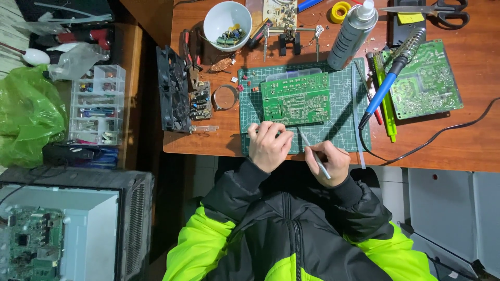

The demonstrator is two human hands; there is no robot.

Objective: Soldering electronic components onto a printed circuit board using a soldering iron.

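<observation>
My right hand (329,162) pinches slim tweezers (314,152); my left hand (269,145) curls empty at the green circuit board (296,98), mid-frame on the tabletop (469,140) mat. The board looks light, stiff, fragile: best held by its edges.

green circuit board (295,98) | green gridded mat (344,130) | white bowl (227,18) | blue-handled soldering iron (383,92)

A reddish wooden desk (469,151) stands over a dim floor (182,182).
</observation>
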